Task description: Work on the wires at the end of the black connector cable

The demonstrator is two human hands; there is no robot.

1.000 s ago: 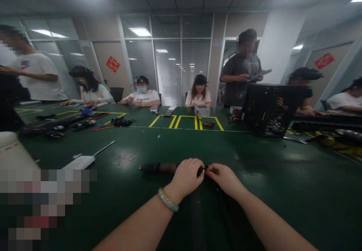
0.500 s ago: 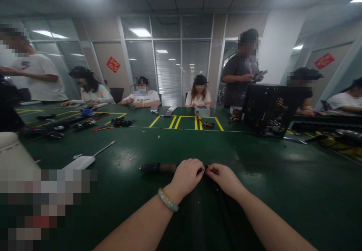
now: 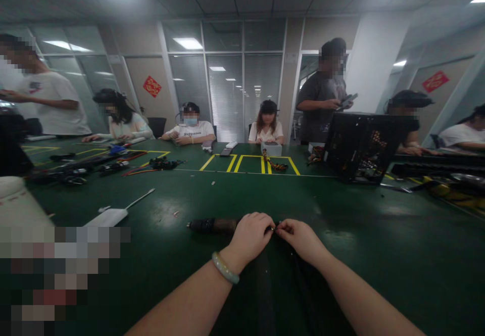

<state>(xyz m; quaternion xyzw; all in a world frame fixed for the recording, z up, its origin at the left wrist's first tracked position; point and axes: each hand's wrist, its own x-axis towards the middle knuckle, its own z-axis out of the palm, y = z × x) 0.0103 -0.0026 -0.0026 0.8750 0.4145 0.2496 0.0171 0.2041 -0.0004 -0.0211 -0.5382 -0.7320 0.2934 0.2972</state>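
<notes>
Green table is filling the view, co-workers sitting along the far side. Left hand is curling closed around a dark cylindrical tool lying on the table; right hand is pinching something tiny at its tip. Work looks midway; cannot tell more.

Our left hand covers the right end of the dark cylindrical tool, so we cannot tell how it ends. The tiny part pinched between our hands is too small to identify. At eight o'clock a pixelated block hides whatever lies on the desk. Both our forearms are cut off by the bottom edge. The dark strips beneath our wrists are too dim to make out.
</notes>
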